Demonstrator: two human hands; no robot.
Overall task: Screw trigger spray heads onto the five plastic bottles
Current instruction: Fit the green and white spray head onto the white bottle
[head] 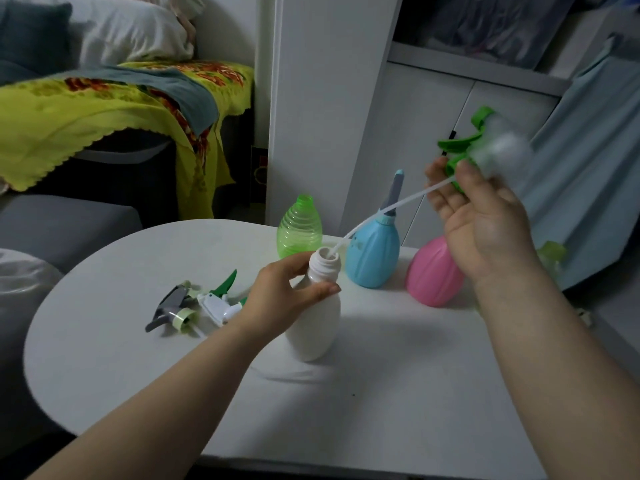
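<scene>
The left grip (280,292) pinched the white plastic bottle (315,327) below its neck on the round white surface (138,358); it was probably light and tippy. The right grip (485,223) held the green trigger spray head (485,147) by its collar, with its bendy dip tube (381,213) entering the mouth.

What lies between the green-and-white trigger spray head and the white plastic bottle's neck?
Only the thin white dip tube, tip in the bottle mouth; head view.

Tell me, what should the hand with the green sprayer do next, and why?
Probably the right hand should lower the spray head so its tube slides deeper into the white bottle. Only the tube's tip is at the open neck, and the left hand grips the bottle.
</scene>
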